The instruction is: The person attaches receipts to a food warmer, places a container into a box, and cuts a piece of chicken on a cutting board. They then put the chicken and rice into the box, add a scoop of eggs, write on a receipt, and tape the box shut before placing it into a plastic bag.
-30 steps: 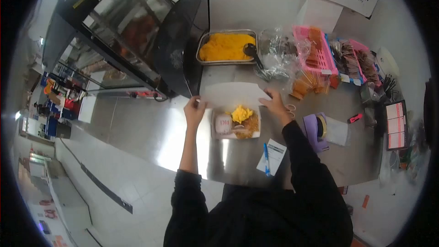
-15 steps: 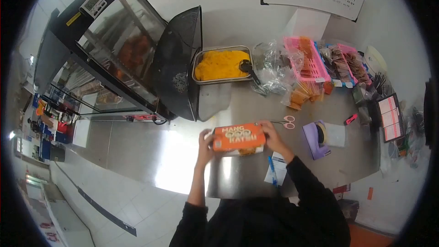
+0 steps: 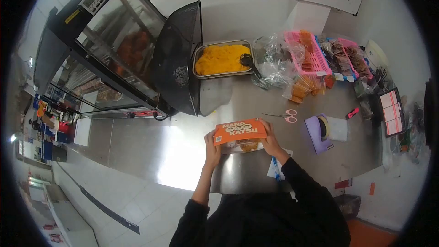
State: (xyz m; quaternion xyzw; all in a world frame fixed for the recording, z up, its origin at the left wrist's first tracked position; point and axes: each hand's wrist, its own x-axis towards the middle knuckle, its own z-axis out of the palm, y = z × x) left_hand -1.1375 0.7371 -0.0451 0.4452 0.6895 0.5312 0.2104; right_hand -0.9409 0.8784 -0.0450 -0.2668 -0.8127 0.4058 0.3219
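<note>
An orange food box point(image 3: 240, 130) with "MANG KATSU" printed on it is between my hands, over the near part of the steel counter. Below the orange panel some brown food point(image 3: 249, 146) shows inside. My left hand point(image 3: 211, 150) grips the box's left end, its fingers wrapped round the corner. At the right end, my right hand point(image 3: 270, 138) holds the other side. A paper slip point(image 3: 272, 171) with a blue pen point(image 3: 276, 169) on it lies by my right forearm. Pink-handled scissors point(image 3: 290, 115) rest just beyond the box.
A glass display warmer point(image 3: 119, 50) stands at left with its dark door point(image 3: 178, 64) open. Behind the box is a metal tray point(image 3: 197, 73) of yellow food with a black scoop point(image 3: 247, 61). Plastic bags, pink baskets point(image 3: 315, 59) and a purple tape dispenser point(image 3: 315, 135) are right.
The orange panel has tilted, and more of the food beneath it shows. Both hands keep hold of the box ends. The whole view has shifted slightly.
</note>
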